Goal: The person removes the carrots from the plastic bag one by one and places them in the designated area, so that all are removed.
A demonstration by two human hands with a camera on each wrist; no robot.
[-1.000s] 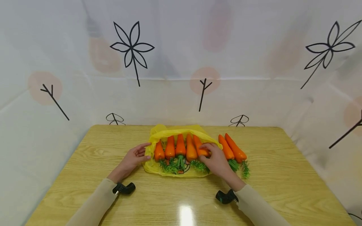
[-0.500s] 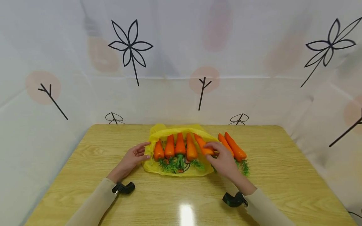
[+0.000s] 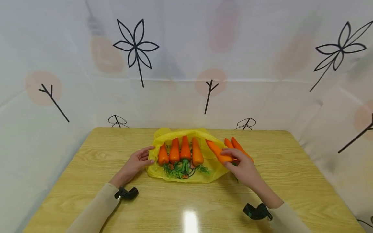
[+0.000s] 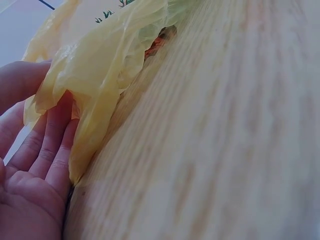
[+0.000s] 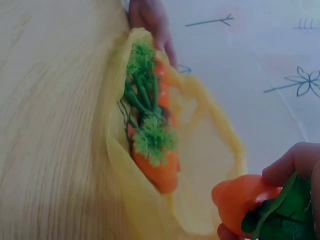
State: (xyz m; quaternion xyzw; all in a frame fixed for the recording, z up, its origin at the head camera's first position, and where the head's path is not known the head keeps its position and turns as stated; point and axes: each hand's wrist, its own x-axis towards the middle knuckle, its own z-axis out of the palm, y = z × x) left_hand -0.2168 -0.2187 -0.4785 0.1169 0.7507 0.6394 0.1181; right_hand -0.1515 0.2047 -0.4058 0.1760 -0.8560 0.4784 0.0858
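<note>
A thin yellow plastic bag (image 3: 214, 173) lies on the table with its mouth facing me, and several orange carrots (image 3: 185, 149) with green tops lie side by side inside. My left hand (image 3: 137, 164) holds the bag's left edge between thumb and fingers; the left wrist view shows the plastic (image 4: 95, 75) draped over the fingers. With my right hand (image 3: 243, 166) I pinch another carrot (image 3: 218, 152) near its leafy end, at the right side of the bag's mouth. Its tip points left and away; its leaves (image 5: 287, 210) show in the right wrist view.
Two more carrots (image 3: 238, 146) lie on the wooden table (image 3: 163, 207) just beyond my right hand, partly hidden by it. A white cloth (image 3: 175, 103) with plant drawings hangs behind the table. A black wrist camera (image 3: 257, 212) sits at my right sleeve.
My right hand has moved to the right, drawing the rightmost carrot away from the row in the bag and tilting it. My left hand has stayed at the bag's left edge.
</note>
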